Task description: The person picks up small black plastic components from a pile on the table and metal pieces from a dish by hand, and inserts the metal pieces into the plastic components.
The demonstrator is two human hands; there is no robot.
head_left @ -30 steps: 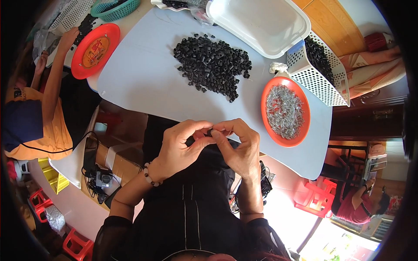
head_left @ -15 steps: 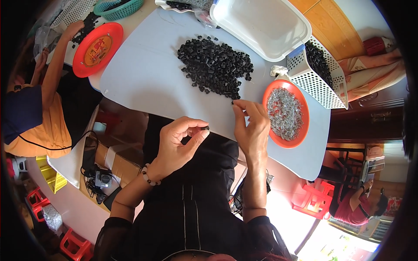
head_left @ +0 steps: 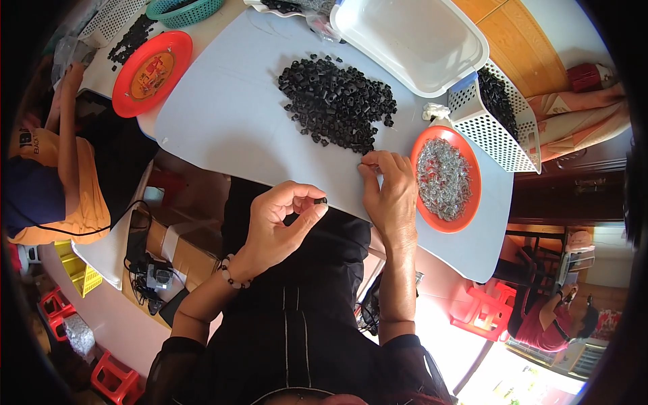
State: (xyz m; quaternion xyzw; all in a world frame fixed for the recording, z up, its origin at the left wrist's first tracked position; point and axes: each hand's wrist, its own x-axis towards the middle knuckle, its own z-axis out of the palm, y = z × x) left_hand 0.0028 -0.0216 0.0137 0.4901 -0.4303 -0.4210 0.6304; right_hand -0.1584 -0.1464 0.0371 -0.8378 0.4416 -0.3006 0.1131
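Observation:
My left hand (head_left: 280, 219) is held just off the table's near edge, pinching a small black plastic piece (head_left: 320, 200) between thumb and index finger. My right hand (head_left: 391, 192) rests low over the table, beside the near end of a heap of small black plastic pieces (head_left: 334, 101). Its thumb and index fingertips are bent together; whatever is between them is hidden. To the right of that hand stands an orange-red oval plate (head_left: 477, 179) full of small clear, shiny pieces (head_left: 443, 179).
A white tub (head_left: 412, 40) and a perforated white basket (head_left: 496, 128) of black parts stand at the far right. On the left table lie a red plate (head_left: 123, 94), a green basket (head_left: 185, 19) and loose black parts (head_left: 131, 42). A co-worker's arm (head_left: 67, 115) is there.
My right fingertips have shifted slightly at the near end of the heap. My left hand keeps its pinch. The co-worker's hand at left has drawn back from the loose black parts.

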